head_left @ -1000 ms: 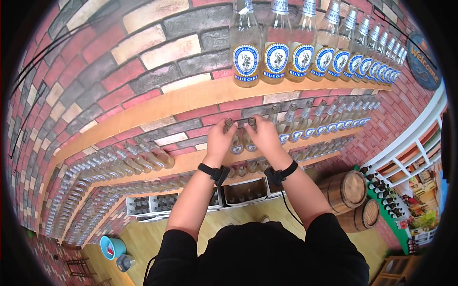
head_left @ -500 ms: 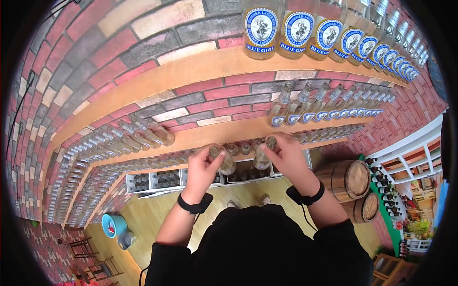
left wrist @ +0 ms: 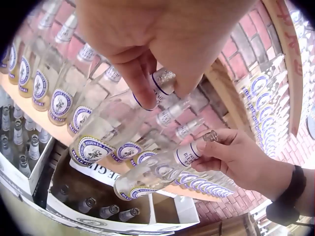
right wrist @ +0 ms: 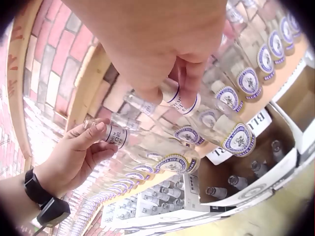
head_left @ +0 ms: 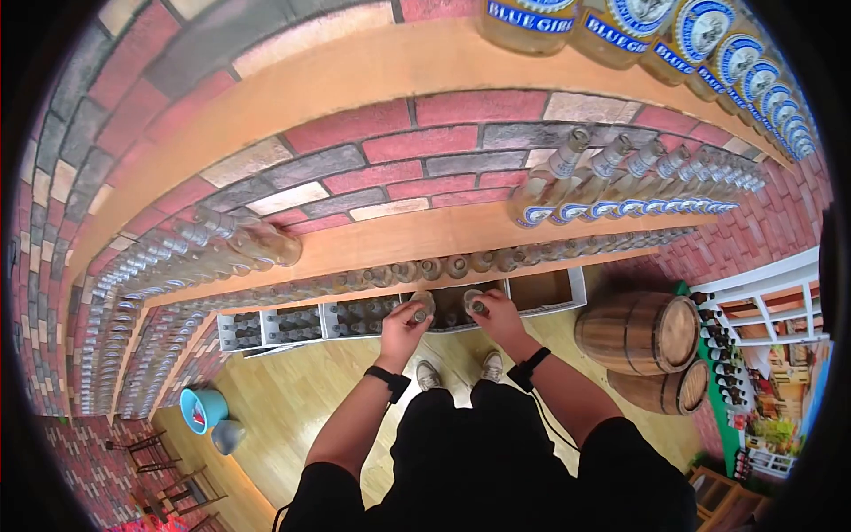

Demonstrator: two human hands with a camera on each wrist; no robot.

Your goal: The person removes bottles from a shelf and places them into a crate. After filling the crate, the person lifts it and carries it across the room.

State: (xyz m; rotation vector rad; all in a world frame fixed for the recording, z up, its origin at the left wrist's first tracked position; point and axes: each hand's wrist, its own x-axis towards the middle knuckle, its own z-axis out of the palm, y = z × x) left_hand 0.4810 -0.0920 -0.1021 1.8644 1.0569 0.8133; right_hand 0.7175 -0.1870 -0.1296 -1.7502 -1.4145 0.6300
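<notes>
Both hands low, in front of the brick wall, under the lowest shelf [head_left: 381, 241].

- Left hand [head_left: 403, 324]: thumb and forefinger curled round the neck of the left bottle [left wrist: 106, 135], pinching just under the foil cap. The other fingers are hidden, so I cannot tell how they lie.
- Right hand [head_left: 497, 316]: the same grip on the right bottle [right wrist: 224, 129], fingers closed round the neck at the small neck label.
- Each wrist view also shows the opposite hand. Right hand [left wrist: 241, 158] shows fingertips wrapped on the neck; left hand [right wrist: 74, 157] likewise.
- The 2 bottles hang side by side, close but apart, over the white crate [head_left: 581, 285] on the floor. That crate is divided into cells, and capped bottles stand in some of them. I cannot tell whether either base has entered a cell.
- Around: rows of identical bottles on the shelves, more crates to the left, 2 barrels [head_left: 640, 333] to the right, a blue bucket [head_left: 202, 410] near left.

Handling, as judged:
- Clear glass with a round blue-and-white label: rigid, smooth and breakable.
- Likely fairly heavy for a 2-finger pinch; I cannot tell whether they are full.
- The neck below the cap lip is the sure hold, since the lip stops slipping.
- The body is wider and slicker.
- Glass against glass, or against the cell walls, is the risk.
</notes>
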